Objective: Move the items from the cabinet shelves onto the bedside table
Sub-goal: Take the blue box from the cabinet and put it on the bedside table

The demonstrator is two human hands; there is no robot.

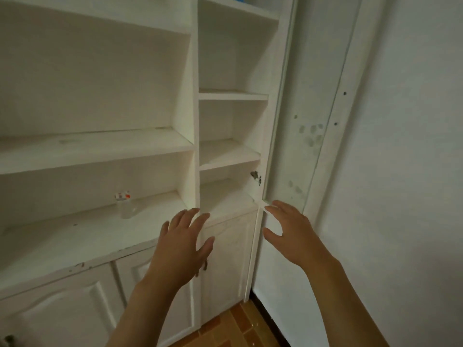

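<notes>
Both hands (184, 242) (292, 229) spread open, empty, before the cabinet (100, 231).

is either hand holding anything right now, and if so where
Nothing is held. The left hand and right hand are both open with spread fingers in front of the cabinet; the clear bottle sits untouched on its shelf.

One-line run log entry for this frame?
left hand: open, empty | right hand: open, empty | clear bottle: lying on lower cabinet shelf, untouched | bedside table: not in view
</notes>
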